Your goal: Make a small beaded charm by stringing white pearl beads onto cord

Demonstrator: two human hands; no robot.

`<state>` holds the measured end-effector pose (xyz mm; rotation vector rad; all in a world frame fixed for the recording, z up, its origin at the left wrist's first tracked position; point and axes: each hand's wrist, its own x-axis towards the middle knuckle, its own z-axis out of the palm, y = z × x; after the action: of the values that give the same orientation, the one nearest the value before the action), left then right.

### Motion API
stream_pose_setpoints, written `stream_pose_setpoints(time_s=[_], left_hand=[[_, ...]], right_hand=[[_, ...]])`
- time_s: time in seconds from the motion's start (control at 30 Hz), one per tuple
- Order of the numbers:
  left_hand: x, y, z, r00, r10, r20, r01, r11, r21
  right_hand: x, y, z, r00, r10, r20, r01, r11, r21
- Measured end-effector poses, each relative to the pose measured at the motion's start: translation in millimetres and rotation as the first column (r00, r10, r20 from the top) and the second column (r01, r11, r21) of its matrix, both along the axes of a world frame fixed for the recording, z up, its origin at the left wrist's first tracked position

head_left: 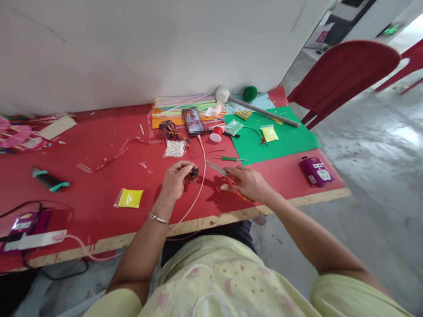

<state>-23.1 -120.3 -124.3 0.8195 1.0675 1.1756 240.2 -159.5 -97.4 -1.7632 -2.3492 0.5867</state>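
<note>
Between the fingertips of my left hand (pixel 175 179) is a small dark multicoloured bundle (pixel 193 172), perhaps of yarn. My right hand (pixel 247 181) grips a pair of scissors (pixel 235 187) by their orange-red handles, and the blades point left toward the bundle without touching it. A pale charging cable (pixel 197 193) runs across the table between the two hands. Just beyond the scissors lies a green-handled crochet hook (pixel 229 158). A bag of white beads (pixel 175 149) and a skein of multicoloured yarn (pixel 168 130) rest behind my left hand.
On the red tabletop (pixel 99 145) are a yellow packet (pixel 130 198), a red thread spool (pixel 216 134), a phone (pixel 194 122) and a black-and-teal tool (pixel 50 179). A green sheet (pixel 277 119) and a purple box (pixel 317 171) sit right. A red chair (pixel 343 75) stands beyond.
</note>
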Motion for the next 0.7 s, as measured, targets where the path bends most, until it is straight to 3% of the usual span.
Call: stream_pose_setpoints(time_s=[0.1, 0.2, 0.27, 0.33, 0.4, 0.53, 0.7], left_hand=[[-1, -1, 3.6, 0.998, 0.045, -0.036, -0.045, 0.999, 0.008], [4, -4, 5.4, 0.997, 0.040, -0.059, -0.039, 0.999, 0.019], [9, -6, 6.1, 0.998, 0.029, -0.059, -0.028, 0.999, 0.029], [13, -8, 6.9, 0.998, 0.025, -0.049, -0.023, 0.999, 0.044], [16, -10, 7.9, 0.999, 0.019, -0.028, -0.018, 0.998, 0.054], [17, -9, 7.8, 0.999, 0.038, 0.035, -0.041, 0.995, 0.089], [14, -2, -1.4, 0.992, 0.044, 0.118, -0.050, 0.998, 0.049]], right_hand=[[10, -10, -0.6, 0.980, 0.009, 0.199, -0.007, 1.000, -0.011], [12, -16, 7.0, 0.963, 0.114, 0.242, -0.116, 0.993, -0.007], [5, -14, 16.4, 0.970, 0.109, 0.219, -0.121, 0.992, 0.043], [-8, -6, 24.7, 0.994, 0.060, 0.093, -0.075, 0.984, 0.164], [-25, 6, 27.5, 0.981, 0.085, -0.173, -0.036, 0.963, 0.268], [-58, 30, 15.3, 0.828, 0.194, -0.526, -0.053, 0.961, 0.270], [-76, 35, -1.3, 0.676, 0.113, -0.728, 0.055, 0.978, 0.203]])
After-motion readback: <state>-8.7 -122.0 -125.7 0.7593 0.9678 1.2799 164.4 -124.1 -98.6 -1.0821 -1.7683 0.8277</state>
